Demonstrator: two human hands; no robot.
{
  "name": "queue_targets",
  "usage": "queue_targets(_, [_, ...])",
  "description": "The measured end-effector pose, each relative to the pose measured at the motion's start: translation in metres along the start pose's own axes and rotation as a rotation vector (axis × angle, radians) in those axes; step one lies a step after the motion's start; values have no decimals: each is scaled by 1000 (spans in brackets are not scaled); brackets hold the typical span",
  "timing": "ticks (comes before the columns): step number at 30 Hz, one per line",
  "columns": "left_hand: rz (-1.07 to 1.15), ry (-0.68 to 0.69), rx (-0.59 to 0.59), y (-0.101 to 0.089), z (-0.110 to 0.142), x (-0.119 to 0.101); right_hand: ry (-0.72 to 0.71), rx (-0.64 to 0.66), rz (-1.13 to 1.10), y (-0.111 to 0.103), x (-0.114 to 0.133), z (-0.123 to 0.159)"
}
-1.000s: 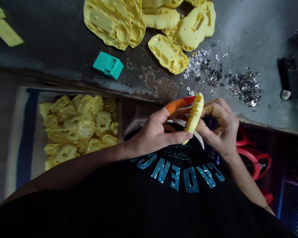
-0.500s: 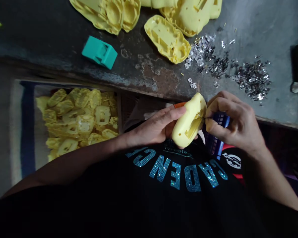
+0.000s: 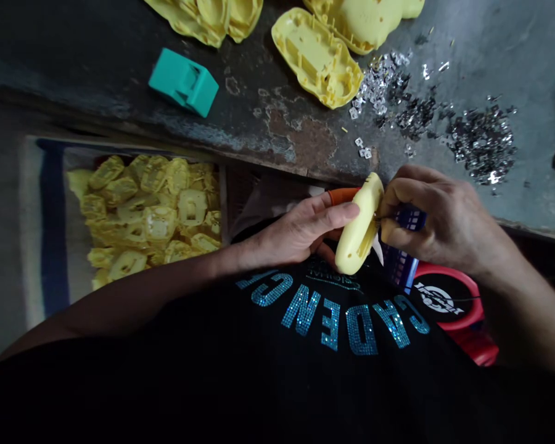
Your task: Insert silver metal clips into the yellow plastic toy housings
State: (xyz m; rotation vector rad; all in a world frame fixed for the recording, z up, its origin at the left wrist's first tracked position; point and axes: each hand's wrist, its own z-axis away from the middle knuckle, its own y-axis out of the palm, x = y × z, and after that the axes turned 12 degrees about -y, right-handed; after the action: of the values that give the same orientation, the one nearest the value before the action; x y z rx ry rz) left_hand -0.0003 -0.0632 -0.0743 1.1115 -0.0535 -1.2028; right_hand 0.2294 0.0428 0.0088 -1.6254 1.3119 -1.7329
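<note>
Yellow plastic shell (image 3: 358, 228) is held in front of the chest, just off the workbench's near edge, left hand (image 3: 300, 231) curled around it, fingers closed, orange finger cot (image 3: 341, 196) showing behind it, right hand (image 3: 444, 216) pinched tight at its rim, anything between those fingertips too small to tell. Past the near-left edge, a bin (image 3: 30, 234) holds a heap of similar shells (image 3: 148, 209), how many are finished unclear. On the workbench (image 3: 240, 123) lie more yellow shells (image 3: 317, 58), a teal plastic block (image 3: 184, 82) and loose silver metal clips (image 3: 483, 145) toward the right edge, so parts remain.
</note>
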Motion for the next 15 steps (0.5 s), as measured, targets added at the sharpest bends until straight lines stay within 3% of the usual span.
queue_targets(4, [50, -7, 51, -2, -1, 0, 97, -102, -96, 5, 3, 4])
queue_targets(8, [93, -13, 86, -3, -3, -1, 145, -314, -173, 17, 11, 14])
queue_targets(12, [97, -45, 159, -4, -4, -4, 134, -530, -14, 36, 21, 27])
queue_targets(15, [72, -45, 201, -4, -4, -6, 79, -517, 223, 50, 26, 33])
